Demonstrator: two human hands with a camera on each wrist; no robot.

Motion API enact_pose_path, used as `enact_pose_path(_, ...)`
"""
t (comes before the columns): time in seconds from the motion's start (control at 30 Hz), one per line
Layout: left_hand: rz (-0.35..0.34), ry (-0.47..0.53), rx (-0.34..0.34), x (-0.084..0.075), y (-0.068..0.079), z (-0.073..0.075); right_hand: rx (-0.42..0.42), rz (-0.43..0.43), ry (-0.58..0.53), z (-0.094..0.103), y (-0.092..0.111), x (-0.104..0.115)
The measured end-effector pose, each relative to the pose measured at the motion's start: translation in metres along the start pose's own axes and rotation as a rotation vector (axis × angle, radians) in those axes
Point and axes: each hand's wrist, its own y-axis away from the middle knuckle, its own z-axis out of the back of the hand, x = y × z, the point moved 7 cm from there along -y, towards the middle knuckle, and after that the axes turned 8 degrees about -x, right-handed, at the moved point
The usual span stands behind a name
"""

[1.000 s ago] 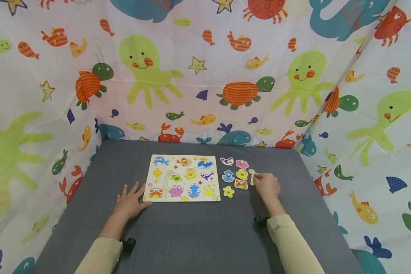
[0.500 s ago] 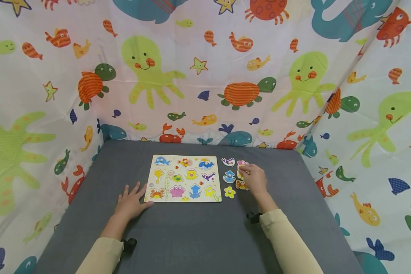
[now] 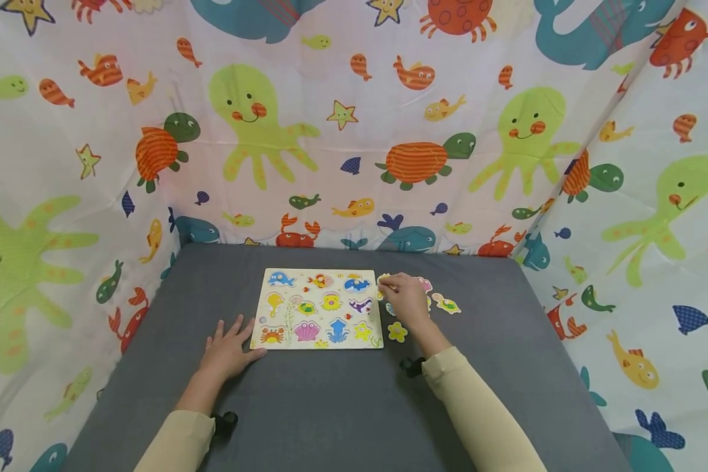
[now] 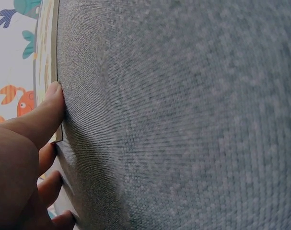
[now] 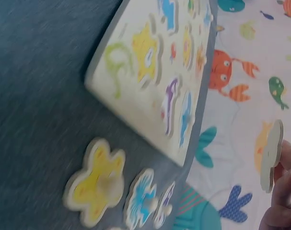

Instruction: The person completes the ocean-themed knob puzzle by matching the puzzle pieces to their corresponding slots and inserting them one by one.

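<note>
My right hand (image 3: 406, 298) pinches a yellow puzzle piece (image 3: 383, 286) above the right edge of the puzzle board (image 3: 318, 345). In the right wrist view the wooden piece (image 5: 272, 155) shows its plain side and edge, clear of the table. The fingers of my left hand (image 3: 227, 354) spread at the board's front left corner. Its thumb (image 4: 53, 98) lies against the board's edge in the left wrist view. Sea animals in cut-out shapes cover the board. Beside it lie a yellow star-shaped piece (image 5: 98, 184), a blue squid piece (image 5: 141, 199) and a purple-and-white whale piece (image 5: 164, 205).
A turtle piece (image 3: 446, 303) lies right of my right hand, and a pink shell piece (image 3: 425, 284) peeks out behind it. More pieces are hidden under that hand. A curtain printed with sea animals (image 3: 354, 137) rises behind and beside the grey table (image 3: 330, 406).
My right hand has moved left from the turtle piece, over the group of loose pieces, to the board's right edge, and now carries the yellow piece. My left hand stays at the corner.
</note>
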Motion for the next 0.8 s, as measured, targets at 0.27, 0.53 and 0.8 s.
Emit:
enact_pose_path(0.27,-0.002,-0.008,-0.01,0.001,0.0,-0.001,0.019,0.039,0.005,-0.022,-0.007,0.021)
enact_pose_path(0.53,-0.004,-0.01,-0.02,0.003,-0.002,0.0,0.045,0.052,-0.039,-0.041,-0.012,0.041)
enact_pose_path(0.8,-0.003,-0.019,-0.004,0.003,-0.002,-0.002,0.077,0.077,-0.066,-0.065,-0.014,0.06)
